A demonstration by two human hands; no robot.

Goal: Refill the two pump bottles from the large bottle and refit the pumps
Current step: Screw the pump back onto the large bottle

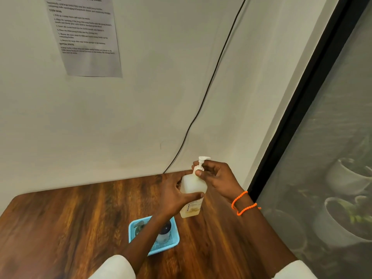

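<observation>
A translucent pump bottle with pale yellow liquid stands upright at the far right of the wooden table. My left hand grips its body from the left. My right hand pinches the collar of the white pump sitting on the bottle's neck. A second pump bottle with a dark top lies in the blue basket, partly hidden by my left forearm. The large bottle is not in view.
The basket sits near the table's front middle. A white wall with a taped instruction sheet and a black cable rises behind the table. A dark-framed glass panel with plant pots behind it stands at the right.
</observation>
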